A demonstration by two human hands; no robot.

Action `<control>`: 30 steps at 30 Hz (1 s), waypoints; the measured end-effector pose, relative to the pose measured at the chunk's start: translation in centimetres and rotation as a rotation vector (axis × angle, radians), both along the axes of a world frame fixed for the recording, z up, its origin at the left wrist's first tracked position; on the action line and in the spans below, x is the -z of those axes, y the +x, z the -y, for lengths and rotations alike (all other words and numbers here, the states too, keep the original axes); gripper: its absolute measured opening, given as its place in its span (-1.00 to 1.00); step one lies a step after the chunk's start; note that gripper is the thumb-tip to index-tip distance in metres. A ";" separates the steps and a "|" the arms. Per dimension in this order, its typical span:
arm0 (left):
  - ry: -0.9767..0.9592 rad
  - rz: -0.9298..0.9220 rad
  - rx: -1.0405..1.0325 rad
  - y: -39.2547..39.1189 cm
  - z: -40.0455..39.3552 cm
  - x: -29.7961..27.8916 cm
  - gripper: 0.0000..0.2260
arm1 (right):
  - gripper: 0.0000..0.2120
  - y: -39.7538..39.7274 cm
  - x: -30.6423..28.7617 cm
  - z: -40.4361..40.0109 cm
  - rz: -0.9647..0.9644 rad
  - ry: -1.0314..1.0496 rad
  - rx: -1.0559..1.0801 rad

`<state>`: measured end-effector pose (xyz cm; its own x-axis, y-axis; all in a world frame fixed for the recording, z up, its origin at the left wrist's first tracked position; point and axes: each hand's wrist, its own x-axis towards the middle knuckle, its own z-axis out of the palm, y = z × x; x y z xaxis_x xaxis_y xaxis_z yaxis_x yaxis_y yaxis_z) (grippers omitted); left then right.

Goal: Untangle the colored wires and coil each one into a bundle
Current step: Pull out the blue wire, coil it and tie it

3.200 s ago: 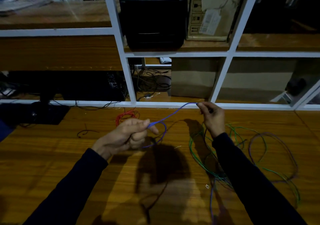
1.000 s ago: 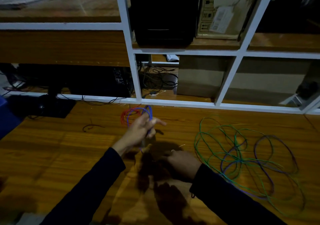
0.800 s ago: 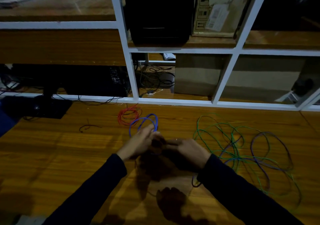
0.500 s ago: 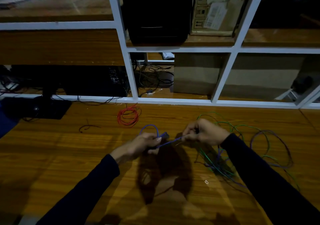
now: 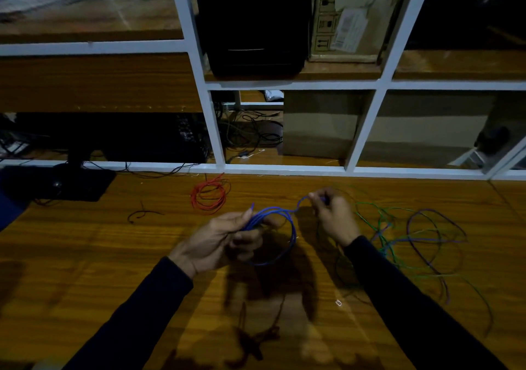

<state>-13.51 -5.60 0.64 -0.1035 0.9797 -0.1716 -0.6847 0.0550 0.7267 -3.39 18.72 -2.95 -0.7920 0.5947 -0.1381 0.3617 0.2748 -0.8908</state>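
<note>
1. Half a second before this moment your hands sat close together, with only a small blue loop showing at your left hand (image 5: 219,244). By this moment your right hand (image 5: 333,218) had drawn out to the right and a wide loop of the blue wire (image 5: 291,235) hung below your left fingers.
2. Your left hand was curled round several gathered strands of the blue wire, thumb and fingers pinching them where they crossed, and one short end stuck up past your fingertips.
3. Your right hand pinched the wire's running length between thumb and fingertips, held above the wooden table (image 5: 85,270), just left of the tangle.
4. I judged this to mean you were laying on another turn. The blue coil was growing, but it was not yet closed off.
5. The red wire (image 5: 209,196) lay already coiled near the table's back edge, which counted as one bundle done.
6. The green wire (image 5: 384,241) and the purple wire (image 5: 435,238) were still crossed over each other in loose loops on your right, so that part of the job remained.
7. The cardboard box (image 5: 347,19) on the shelf carried a white label and printed handling marks, one with arrows, but you could not have read any of the writing; it was too small and dim. No brand name showed anywhere.
</note>
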 end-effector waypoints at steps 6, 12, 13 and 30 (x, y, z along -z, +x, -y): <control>0.037 0.039 -0.102 0.6 -1.4 -0.3 -0.80 | -0.69 -0.5 1.9 3.0 0.284 0.637 -0.138; -0.027 0.039 -0.056 0.8 -1.8 0.2 -0.75 | -0.57 0.7 -1.4 3.7 -0.379 0.619 -0.337; -0.028 0.046 -0.040 0.9 -1.9 0.1 -0.75 | -0.54 0.7 -1.9 3.8 -0.382 0.506 -0.431; -0.132 -0.069 -0.200 0.4 -1.1 -2.6 -0.64 | -0.81 -1.7 -3.3 4.9 -0.333 -0.420 -0.590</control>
<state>-13.15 -4.47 3.25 -0.3086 0.9083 -0.2823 -0.6408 0.0209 0.7674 -5.13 13.83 0.33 -0.9990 0.0153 0.0413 -0.0419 -0.0447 -0.9981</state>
